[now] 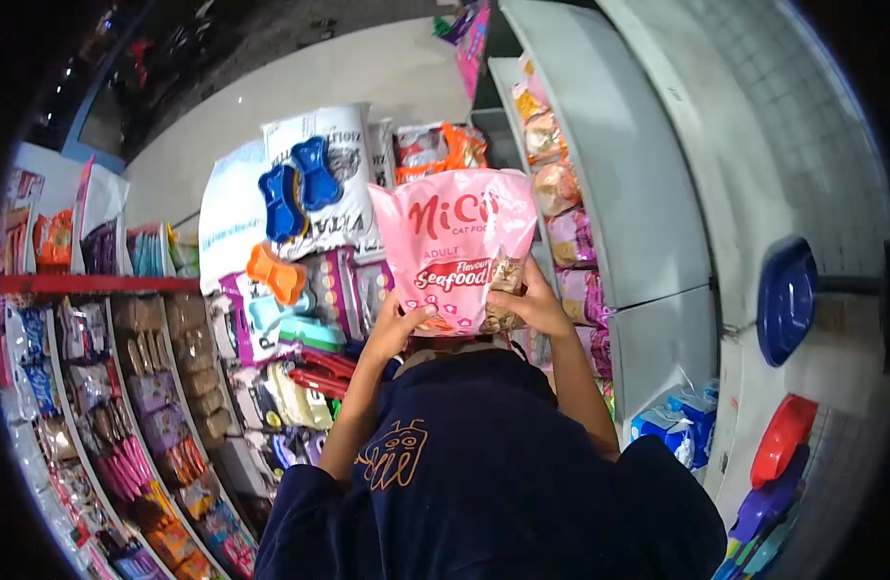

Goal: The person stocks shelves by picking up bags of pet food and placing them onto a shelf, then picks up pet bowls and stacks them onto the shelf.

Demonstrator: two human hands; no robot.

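Note:
A pink bag of cat food [455, 237], printed "Adult" and "Seafood", is held upright in front of my chest. My left hand [397, 324] grips its lower left edge, with the thumb on the front face. At the lower right edge, my right hand [537, 302] holds the bag the same way, thumb in front. The fingers behind the bag are hidden. Beyond the bag, to the left, lie large white sacks [344, 227] with blue bone-shaped bowls [316, 174] on top.
Shelves of packets [145, 387] stand at the left. A grey shelf unit [609, 155] with bagged goods runs along the right. An orange bowl [277, 275] and red trays [321, 372] lie left of my arms. A blue bowl [787, 302] and red bowl [785, 440] are at the far right.

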